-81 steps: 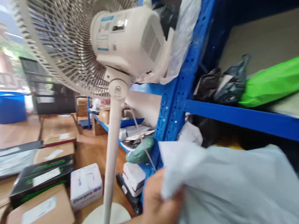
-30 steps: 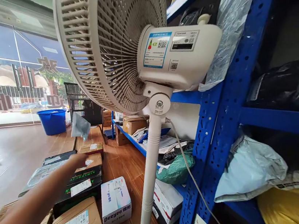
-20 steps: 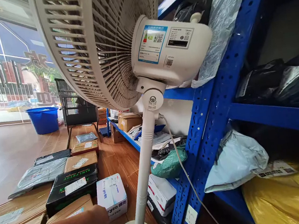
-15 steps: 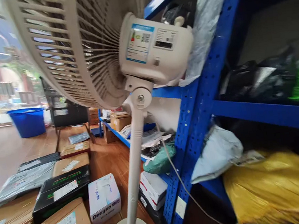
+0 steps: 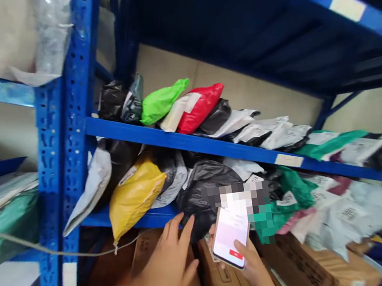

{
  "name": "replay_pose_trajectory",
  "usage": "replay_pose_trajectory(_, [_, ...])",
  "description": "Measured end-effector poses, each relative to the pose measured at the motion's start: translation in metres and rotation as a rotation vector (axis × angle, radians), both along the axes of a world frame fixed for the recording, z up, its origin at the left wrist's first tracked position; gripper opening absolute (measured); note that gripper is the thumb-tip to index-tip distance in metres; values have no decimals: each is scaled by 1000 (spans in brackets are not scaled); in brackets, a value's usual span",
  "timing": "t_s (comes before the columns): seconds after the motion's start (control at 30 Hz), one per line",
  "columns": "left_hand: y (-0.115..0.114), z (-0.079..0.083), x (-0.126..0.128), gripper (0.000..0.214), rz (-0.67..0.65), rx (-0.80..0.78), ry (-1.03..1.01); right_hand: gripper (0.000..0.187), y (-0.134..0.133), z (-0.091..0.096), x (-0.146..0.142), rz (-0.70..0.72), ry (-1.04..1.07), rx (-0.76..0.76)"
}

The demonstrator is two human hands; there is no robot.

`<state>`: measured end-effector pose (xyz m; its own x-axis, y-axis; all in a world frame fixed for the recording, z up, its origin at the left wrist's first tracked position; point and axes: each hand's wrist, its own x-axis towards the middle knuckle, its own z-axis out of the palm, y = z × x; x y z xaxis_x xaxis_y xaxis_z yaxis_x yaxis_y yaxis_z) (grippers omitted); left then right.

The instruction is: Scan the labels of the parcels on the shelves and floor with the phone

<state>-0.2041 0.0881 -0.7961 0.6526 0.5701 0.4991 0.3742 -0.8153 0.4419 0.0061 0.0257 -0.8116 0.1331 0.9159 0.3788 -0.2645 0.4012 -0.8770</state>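
My right hand [image 5: 251, 261] is closed around a smartphone [image 5: 232, 238], screen up, with the thumb over a red button at its lower end. The top of the phone is blurred out by pixelation. My left hand [image 5: 169, 258] reaches in from the lower left, fingers spread and holding nothing. Just beyond its fingertips a black plastic parcel bag [image 5: 207, 187] bulges over the edge of the lower shelf. To its left lies a yellow parcel bag [image 5: 136, 194], and a green parcel bag [image 5: 294, 195] rests right of the phone.
A blue metal rack [image 5: 63, 188] fills the view, its middle shelf beam [image 5: 176, 140] lined with several parcel bags, including a red one [image 5: 200, 109]. Cardboard boxes [image 5: 298, 260] stand below the lower shelf. A pale cable [image 5: 86, 254] crosses in front of the rack's left post.
The view has swung right, from a standing fan and floor parcels to the rack. The left hand and the right hand with the phone have come into view.
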Motion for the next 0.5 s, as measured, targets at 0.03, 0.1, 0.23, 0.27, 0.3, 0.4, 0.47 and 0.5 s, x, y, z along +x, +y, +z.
replay_pose_trajectory(0.03, [3,0,28,86,51,30,-26,45,-5,-4,3,-47,24,2])
replay_pose_trajectory(0.1, [15,2,75,97,161,65,-68,42,-17,-10,9,-162,77,-4])
replay_pose_trajectory(0.23, [57,5,115,89,317,129,-316,43,-39,-14,18,-299,124,-5])
replay_pose_trajectory(0.27, [67,3,117,83,307,141,-411,44,-43,-15,20,-301,125,-3])
replay_pose_trajectory(0.3, [77,0,116,76,300,145,-498,46,-46,-16,21,-289,124,-12])
replay_pose_trajectory(0.4, [90,-15,114,67,294,163,-553,55,-51,-26,21,-248,135,-62])
replay_pose_trajectory(0.47, [88,-23,114,66,250,215,-447,60,-50,-34,19,-229,175,-77])
replay_pose_trajectory(0.5, [87,-24,113,63,221,235,-398,62,-48,-38,16,-218,195,-80])
